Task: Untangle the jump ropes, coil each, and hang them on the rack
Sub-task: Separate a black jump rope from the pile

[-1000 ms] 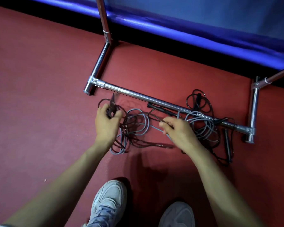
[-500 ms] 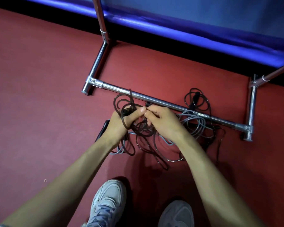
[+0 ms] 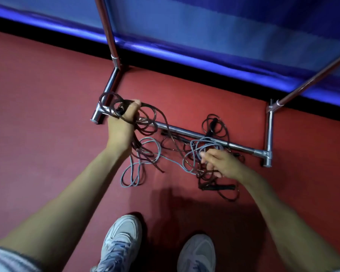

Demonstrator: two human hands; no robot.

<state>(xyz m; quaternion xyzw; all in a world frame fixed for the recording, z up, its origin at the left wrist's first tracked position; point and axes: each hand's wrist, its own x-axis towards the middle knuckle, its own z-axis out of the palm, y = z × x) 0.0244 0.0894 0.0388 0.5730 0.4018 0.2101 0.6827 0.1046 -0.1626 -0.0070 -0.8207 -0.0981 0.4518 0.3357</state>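
red floor (image 3: pixel 47 107), tangled jump ropes (image 3: pixel 145 154), rack (image 3: pixel 194 134)

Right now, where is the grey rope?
Head view, centre: the grey rope lies in loops on the floor between the left hand, which holds the dark rope, and the right hand, which grips its right-hand loops by the rack's base bar.

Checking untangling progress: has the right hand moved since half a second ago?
Yes. The right hand has left the left hand and gone right along the rack's base bar, toward its right-end joint.
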